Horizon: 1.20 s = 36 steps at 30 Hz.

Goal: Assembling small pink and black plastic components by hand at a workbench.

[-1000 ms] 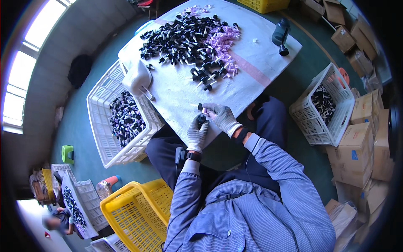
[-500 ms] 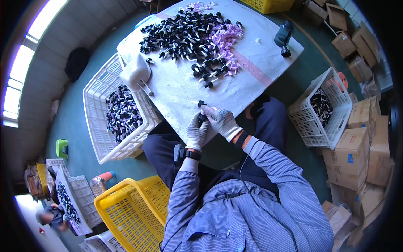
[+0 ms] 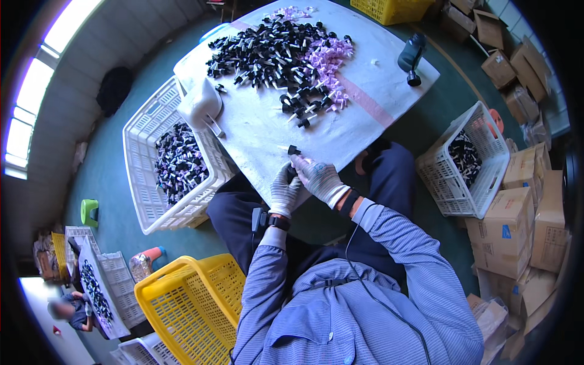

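Both my hands wear grey knit gloves and meet at the near edge of a white-covered table (image 3: 365, 131). My right hand (image 3: 319, 179) pinches a small black cap with a thin white tube (image 3: 292, 149) at its fingertips. My left hand (image 3: 286, 190) is closed around another small black piece (image 3: 292, 173), mostly hidden by the fingers. A large heap of black caps (image 3: 267, 58) lies on the far half of the table, with pink parts (image 3: 325, 64) beside it on the right.
A white basket (image 3: 143, 149) of assembled black and pink pieces stands left of the table, another white basket (image 3: 486, 167) at right. A yellow crate (image 3: 182, 304) is by my left knee. Cardboard boxes (image 3: 517, 225) stack at right. A dark bottle (image 3: 411, 56) lies on the table's far right.
My hands have stayed together at the table's near edge, working the small black piece. Only my head has shifted slightly.
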Motion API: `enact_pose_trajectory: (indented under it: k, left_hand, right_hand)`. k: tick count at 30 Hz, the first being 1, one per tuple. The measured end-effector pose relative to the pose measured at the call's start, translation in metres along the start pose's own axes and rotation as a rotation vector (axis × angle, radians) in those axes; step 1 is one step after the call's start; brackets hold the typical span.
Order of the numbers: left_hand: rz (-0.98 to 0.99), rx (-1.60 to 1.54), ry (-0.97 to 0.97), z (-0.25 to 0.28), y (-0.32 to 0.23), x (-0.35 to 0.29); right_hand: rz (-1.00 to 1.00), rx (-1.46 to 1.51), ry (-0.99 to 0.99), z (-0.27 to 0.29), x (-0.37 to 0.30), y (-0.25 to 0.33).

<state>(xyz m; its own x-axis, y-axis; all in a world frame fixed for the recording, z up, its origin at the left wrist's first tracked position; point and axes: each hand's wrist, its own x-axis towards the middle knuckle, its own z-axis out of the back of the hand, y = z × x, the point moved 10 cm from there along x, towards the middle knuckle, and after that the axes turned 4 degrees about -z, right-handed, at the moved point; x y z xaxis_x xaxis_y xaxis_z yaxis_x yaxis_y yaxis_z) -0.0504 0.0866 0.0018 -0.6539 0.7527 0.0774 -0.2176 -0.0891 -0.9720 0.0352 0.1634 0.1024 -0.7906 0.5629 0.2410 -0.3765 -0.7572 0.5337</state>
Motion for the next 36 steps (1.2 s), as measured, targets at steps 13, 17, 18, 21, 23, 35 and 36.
enact_pose_trajectory:
  k: [13,17,18,21,23,35,36]
  left_hand:
    - [0.074,-0.108,0.082,-0.009,0.010,-0.006]
    - [0.076,-0.205,0.143,-0.013,0.036,-0.008]
    - [0.084,-0.211,0.143,-0.014,0.036,-0.008]
    - [0.075,0.057,0.191,-0.016,0.031,-0.007]
    - [0.044,0.205,0.210,-0.013,0.037,-0.007]
    - [-0.030,0.180,0.209,-0.017,-0.006,-0.001]
    - [-0.028,0.183,0.202,-0.015,-0.001,-0.002]
  right_hand:
    - [-0.018,0.030,0.378,-0.039,0.053,0.013]
    - [-0.002,-0.032,0.655,-0.074,0.048,0.025]
    - [-0.022,-0.030,0.683,-0.076,0.047,0.021]
    - [-0.010,-0.094,0.760,-0.077,0.051,0.017]
    - [0.000,-0.144,0.852,-0.080,0.051,0.025]
    - [-0.187,0.042,0.874,-0.083,0.051,-0.001]
    - [-0.179,0.042,0.876,-0.087,0.051,0.002]
